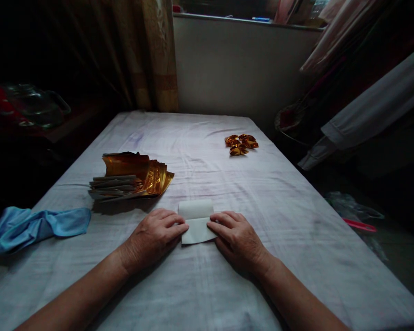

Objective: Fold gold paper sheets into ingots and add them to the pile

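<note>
A small pale paper sheet (199, 231) lies on the cloth in front of me, creased across its width, with its near flap raised a little. My left hand (158, 231) grips its left edge, fingers bent and thumb beneath. At the right edge my right hand (237, 235) pinches the same sheet near the crease. Beyond my left hand lies a loose stack of gold foil paper (133, 177), some sheets curled with gold showing, others grey side out. Farther off to the right sit several folded gold foil pieces (239, 145) in a cluster.
A white cloth (207, 285) with wrinkles covers the table. On its left edge lies a crumpled blue cloth (43, 227). A glass jug (34, 105) stands in shadow at left. A curtain (155, 59) hangs behind, and clothes with a pale sleeve (376, 96) hang at right.
</note>
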`<state>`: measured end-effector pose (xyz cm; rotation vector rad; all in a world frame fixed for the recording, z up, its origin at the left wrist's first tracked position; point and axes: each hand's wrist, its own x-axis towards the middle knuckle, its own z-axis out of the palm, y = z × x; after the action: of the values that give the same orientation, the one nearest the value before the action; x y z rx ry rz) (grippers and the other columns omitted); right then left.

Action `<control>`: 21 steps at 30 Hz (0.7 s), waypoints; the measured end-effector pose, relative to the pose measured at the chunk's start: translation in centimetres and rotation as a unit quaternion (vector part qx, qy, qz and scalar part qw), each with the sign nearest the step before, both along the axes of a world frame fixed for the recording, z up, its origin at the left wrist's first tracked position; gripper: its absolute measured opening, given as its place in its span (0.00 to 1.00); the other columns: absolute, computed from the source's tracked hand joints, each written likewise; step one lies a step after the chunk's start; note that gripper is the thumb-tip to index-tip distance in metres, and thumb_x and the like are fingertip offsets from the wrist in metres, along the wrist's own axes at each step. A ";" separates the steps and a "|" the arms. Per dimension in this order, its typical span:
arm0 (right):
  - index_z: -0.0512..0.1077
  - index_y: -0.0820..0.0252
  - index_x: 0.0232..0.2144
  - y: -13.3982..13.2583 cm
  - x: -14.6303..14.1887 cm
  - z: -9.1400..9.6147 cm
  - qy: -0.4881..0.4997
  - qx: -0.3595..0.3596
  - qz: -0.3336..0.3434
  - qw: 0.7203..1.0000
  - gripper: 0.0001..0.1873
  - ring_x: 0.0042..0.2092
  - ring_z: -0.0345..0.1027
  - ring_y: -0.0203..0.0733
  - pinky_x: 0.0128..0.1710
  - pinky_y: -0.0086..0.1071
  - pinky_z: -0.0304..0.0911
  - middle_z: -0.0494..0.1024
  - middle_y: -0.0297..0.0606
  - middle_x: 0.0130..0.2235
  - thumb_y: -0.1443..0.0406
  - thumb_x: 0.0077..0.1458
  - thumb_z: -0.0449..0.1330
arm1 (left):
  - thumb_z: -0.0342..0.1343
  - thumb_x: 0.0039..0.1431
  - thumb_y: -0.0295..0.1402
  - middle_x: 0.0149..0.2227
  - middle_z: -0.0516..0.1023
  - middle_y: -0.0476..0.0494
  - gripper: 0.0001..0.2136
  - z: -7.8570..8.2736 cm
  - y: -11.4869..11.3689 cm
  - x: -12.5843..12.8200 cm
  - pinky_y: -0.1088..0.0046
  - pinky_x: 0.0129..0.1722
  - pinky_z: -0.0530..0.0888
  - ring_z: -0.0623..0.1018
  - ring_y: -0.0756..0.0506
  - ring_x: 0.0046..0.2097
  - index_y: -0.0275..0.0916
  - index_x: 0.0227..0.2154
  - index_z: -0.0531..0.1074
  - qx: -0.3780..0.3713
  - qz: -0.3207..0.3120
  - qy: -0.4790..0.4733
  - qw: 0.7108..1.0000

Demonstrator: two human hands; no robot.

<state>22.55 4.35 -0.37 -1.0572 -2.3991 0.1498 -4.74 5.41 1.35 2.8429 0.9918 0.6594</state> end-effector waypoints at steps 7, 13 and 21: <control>0.76 0.56 0.48 0.0 0.0 0.0 0.005 -0.027 -0.006 1.000 0.19 0.51 0.68 0.50 0.51 0.45 0.65 0.77 0.43 0.50 0.71 0.55 0.57 | 0.57 0.63 0.37 0.42 0.78 0.40 0.12 0.2 -1.4 0.8 0.58 0.48 0.71 0.75 0.38 0.45 0.40 0.46 0.77 -0.004 0.053 0.000 0.999; 0.78 0.55 0.44 0.6 0.0 -0.4 0.051 -0.033 -0.019 0.998 0.13 0.46 0.71 0.46 0.47 0.42 0.66 0.79 0.42 0.45 0.69 0.61 0.56 | 0.53 0.67 0.37 0.36 0.78 0.43 0.09 -0.4 -0.8 1.1 0.64 0.42 0.69 0.74 0.42 0.39 0.41 0.40 0.77 0.013 0.076 -0.006 0.997; 0.80 0.54 0.31 1.6 -0.4 -0.3 0.092 -0.101 -0.109 0.985 0.08 0.43 0.72 0.44 0.44 0.39 0.65 0.80 0.39 0.39 0.65 0.59 0.60 | 0.56 0.65 0.36 0.36 0.77 0.46 0.09 -0.5 0.7 1.6 0.66 0.40 0.64 0.73 0.43 0.40 0.40 0.31 0.76 -0.092 0.165 -0.040 0.981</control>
<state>22.13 5.96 -0.72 -1.3279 -2.1205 0.4018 -3.14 6.07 0.90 2.4965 1.4431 0.6606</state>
